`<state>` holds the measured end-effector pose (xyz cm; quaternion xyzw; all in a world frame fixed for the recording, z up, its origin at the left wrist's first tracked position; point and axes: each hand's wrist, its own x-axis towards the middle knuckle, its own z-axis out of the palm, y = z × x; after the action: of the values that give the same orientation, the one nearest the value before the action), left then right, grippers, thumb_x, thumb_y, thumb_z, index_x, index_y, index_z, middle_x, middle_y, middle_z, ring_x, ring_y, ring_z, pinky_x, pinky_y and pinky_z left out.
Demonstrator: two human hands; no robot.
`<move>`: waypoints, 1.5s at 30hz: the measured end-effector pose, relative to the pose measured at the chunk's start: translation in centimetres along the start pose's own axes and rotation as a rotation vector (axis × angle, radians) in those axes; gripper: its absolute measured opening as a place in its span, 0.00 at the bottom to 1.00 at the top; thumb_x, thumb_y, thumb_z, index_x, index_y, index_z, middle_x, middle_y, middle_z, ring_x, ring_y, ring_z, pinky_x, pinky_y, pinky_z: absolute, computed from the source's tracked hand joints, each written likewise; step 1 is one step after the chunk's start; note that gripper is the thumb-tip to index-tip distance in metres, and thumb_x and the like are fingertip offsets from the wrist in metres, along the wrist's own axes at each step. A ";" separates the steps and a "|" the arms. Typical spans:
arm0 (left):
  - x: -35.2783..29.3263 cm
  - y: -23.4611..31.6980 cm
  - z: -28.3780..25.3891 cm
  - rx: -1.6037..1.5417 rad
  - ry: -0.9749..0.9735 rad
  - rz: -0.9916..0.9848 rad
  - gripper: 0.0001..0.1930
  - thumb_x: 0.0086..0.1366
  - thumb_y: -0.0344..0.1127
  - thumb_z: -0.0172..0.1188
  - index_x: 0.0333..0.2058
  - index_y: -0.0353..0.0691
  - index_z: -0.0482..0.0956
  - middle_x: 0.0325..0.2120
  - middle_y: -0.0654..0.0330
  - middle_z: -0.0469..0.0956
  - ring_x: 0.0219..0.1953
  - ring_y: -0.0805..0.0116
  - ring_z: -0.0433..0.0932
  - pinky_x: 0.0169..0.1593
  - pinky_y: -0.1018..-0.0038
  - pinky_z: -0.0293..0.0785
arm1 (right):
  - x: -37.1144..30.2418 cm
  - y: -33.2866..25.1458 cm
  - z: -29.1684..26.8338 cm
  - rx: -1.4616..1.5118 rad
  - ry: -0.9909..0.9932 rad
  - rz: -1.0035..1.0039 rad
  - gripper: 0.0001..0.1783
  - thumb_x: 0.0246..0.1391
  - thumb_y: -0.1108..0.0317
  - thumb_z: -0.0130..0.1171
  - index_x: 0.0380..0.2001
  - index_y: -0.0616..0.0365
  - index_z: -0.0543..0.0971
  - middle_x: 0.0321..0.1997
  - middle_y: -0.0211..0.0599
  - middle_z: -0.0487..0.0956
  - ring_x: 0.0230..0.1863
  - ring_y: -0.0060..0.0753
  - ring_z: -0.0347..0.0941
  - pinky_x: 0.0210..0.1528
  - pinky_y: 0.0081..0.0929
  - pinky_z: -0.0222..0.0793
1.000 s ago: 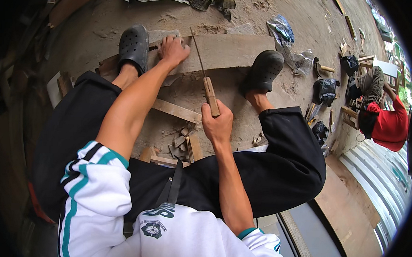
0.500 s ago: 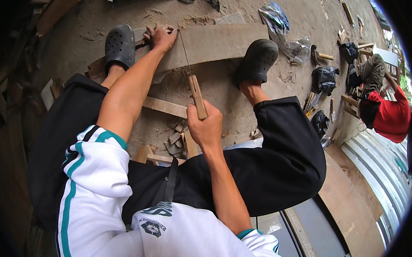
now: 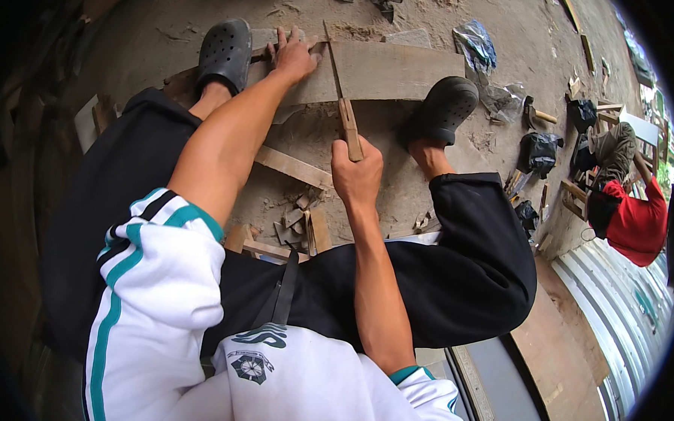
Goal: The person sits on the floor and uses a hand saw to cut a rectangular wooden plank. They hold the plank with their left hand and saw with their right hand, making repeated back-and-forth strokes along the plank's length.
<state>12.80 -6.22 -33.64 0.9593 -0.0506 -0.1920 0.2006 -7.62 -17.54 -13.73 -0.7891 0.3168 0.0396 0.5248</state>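
Note:
My right hand (image 3: 357, 175) is closed around the wooden handle of a handsaw (image 3: 349, 130). Its narrow blade lies across a long wooden board (image 3: 399, 69), and the tip sticks out past the far edge. Left of the blade, my left hand (image 3: 292, 56) rests on the board near that far edge, fingers spread and nothing gripped. My left clog (image 3: 225, 53) stands on the wood at the board's left end. The right clog (image 3: 444, 110) is at the near right edge.
Wood offcuts (image 3: 306, 228) and a wooden strip (image 3: 294, 166) lie between my legs. To the right are plastic bags (image 3: 476, 47), a hammer (image 3: 538, 114) and black bags (image 3: 540, 152). Another person in red (image 3: 637, 227) sits at far right, near corrugated sheeting (image 3: 607, 305).
My right hand has pushed the saw forward, so more blade shows beyond the far edge. The fingers of my left hand have straightened and spread. The whole view has shifted slightly.

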 end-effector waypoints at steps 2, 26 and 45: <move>-3.4 1.2 -1.4 0.100 -0.055 -0.037 0.38 0.57 0.52 0.65 0.66 0.61 0.62 0.72 0.54 0.42 0.72 0.38 0.33 0.69 0.41 0.43 | -2.0 0.6 -0.9 -0.006 0.007 -0.037 0.14 0.49 0.68 0.55 0.16 0.65 0.69 0.11 0.42 0.63 0.15 0.27 0.60 0.21 0.34 0.61; 1.6 0.3 1.1 -0.038 0.170 0.042 0.21 0.62 0.55 0.54 0.50 0.56 0.80 0.66 0.58 0.61 0.71 0.54 0.47 0.71 0.51 0.27 | -1.5 1.7 -0.5 0.000 0.009 -0.076 0.16 0.51 0.63 0.58 0.18 0.63 0.71 0.12 0.43 0.67 0.15 0.32 0.63 0.22 0.35 0.62; 3.7 -2.0 3.6 -0.256 0.231 0.107 0.17 0.57 0.56 0.58 0.36 0.53 0.86 0.50 0.51 0.78 0.70 0.52 0.52 0.70 0.47 0.29 | 1.5 -0.5 0.8 -0.017 -0.051 0.010 0.12 0.49 0.69 0.56 0.18 0.64 0.71 0.12 0.43 0.65 0.15 0.27 0.64 0.22 0.34 0.62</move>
<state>14.83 -6.34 -38.81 0.9375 -0.0533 -0.0745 0.3357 -5.91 -17.45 -14.25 -0.7906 0.3069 0.0648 0.5260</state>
